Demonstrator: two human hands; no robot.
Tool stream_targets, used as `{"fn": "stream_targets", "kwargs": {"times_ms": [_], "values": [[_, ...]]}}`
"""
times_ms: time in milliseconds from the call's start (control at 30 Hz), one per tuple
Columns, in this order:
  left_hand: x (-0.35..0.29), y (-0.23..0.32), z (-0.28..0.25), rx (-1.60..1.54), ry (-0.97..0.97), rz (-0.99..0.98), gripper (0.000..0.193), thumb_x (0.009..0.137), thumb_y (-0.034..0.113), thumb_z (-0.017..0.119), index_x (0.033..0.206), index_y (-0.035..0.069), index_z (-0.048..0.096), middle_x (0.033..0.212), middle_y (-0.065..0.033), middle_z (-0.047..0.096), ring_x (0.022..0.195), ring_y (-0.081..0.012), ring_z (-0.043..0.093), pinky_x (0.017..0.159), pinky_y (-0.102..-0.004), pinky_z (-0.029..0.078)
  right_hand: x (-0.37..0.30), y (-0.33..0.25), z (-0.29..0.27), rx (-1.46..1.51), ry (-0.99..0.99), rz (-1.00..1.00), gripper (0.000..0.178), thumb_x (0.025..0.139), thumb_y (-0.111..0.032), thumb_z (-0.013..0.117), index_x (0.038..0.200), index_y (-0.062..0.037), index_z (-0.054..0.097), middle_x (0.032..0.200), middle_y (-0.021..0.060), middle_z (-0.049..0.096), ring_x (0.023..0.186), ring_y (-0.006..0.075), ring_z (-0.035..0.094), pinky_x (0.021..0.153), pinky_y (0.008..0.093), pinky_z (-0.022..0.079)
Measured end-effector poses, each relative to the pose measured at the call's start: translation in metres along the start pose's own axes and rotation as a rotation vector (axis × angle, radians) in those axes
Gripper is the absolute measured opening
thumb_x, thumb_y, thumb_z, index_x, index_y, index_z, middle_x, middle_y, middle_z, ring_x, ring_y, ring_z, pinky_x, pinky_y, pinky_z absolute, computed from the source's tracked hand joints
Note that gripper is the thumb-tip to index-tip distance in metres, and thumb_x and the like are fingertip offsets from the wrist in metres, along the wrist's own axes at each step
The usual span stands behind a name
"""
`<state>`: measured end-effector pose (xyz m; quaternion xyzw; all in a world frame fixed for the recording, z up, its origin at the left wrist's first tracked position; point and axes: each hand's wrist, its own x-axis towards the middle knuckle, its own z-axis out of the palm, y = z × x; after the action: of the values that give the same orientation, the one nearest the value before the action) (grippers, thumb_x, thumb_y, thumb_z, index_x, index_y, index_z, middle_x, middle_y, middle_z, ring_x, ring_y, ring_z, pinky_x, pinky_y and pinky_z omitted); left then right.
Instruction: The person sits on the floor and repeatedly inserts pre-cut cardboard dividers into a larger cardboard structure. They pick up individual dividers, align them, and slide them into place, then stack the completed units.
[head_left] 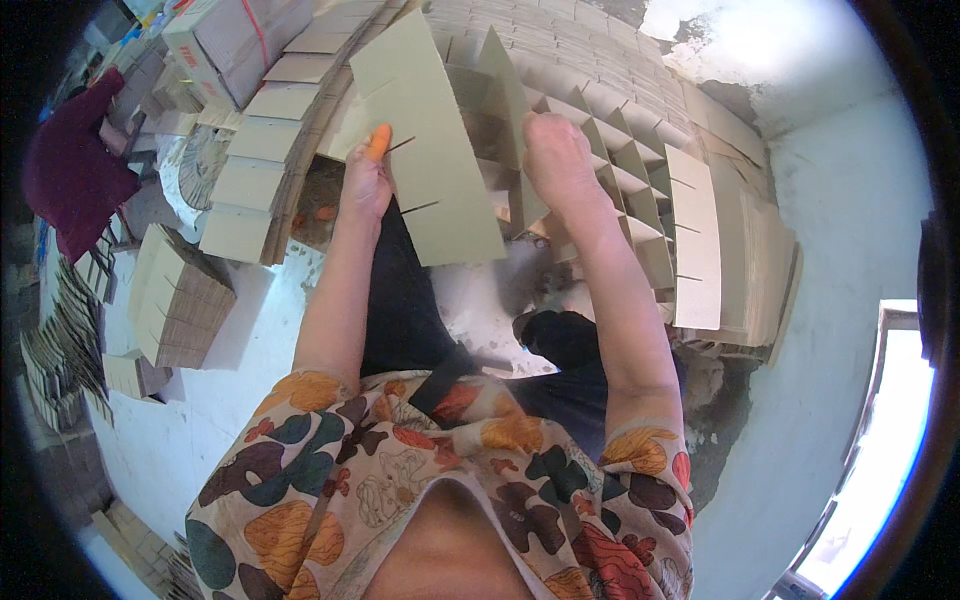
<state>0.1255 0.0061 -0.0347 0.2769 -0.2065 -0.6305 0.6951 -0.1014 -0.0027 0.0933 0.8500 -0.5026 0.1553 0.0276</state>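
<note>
My left hand [369, 182] grips the left edge of a large slotted cardboard sheet [430, 140], tilted in front of me. An orange finger cover [379, 142] is on one of its digits. My right hand [560, 158] is closed at the edge of an upright cardboard divider strip [503, 90]; its fingertips are turned away from view. Beside and beyond that hand stands a partition grid [628, 160] of crossed cardboard strips, with a slotted outer panel [693, 235] at its right side.
Stacks of slotted cardboard [265, 150] line the left, with another bundle [182, 300] on the floor. More cardboard stacks [750, 260] stand against the right wall [840, 200]. A person in a dark red top [75, 165] is at far left, near a carton [225, 50].
</note>
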Motion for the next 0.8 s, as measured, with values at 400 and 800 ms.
{"fn": "stream_targets", "kwargs": {"times_ms": [400, 800], "values": [[0.001, 0.0, 0.0, -0.018, -0.026, 0.067, 0.029, 0.091, 0.02, 0.056, 0.111, 0.0, 0.054, 0.107, -0.01, 0.062, 0.096, -0.0196, 0.062, 0.083, -0.034, 0.052, -0.03, 0.001, 0.027, 0.2, 0.113, 0.139, 0.025, 0.084, -0.016, 0.059, 0.103, -0.0008, 0.058, 0.084, 0.0217, 0.062, 0.075, 0.0377, 0.062, 0.065, 0.0439, 0.05], [-0.002, 0.003, 0.005, 0.138, 0.021, 0.125, 0.031, 0.086, 0.018, 0.063, 0.11, 0.0, 0.057, 0.101, -0.0073, 0.064, 0.092, -0.016, 0.062, 0.077, -0.0286, 0.051, -0.073, -0.023, 0.01, 0.485, 0.272, 0.081, 0.069, 0.081, -0.009, 0.065, 0.141, -0.0075, 0.03, 0.07, 0.0198, 0.059, 0.064, 0.0325, 0.061, 0.06, 0.0395, 0.049]]}}
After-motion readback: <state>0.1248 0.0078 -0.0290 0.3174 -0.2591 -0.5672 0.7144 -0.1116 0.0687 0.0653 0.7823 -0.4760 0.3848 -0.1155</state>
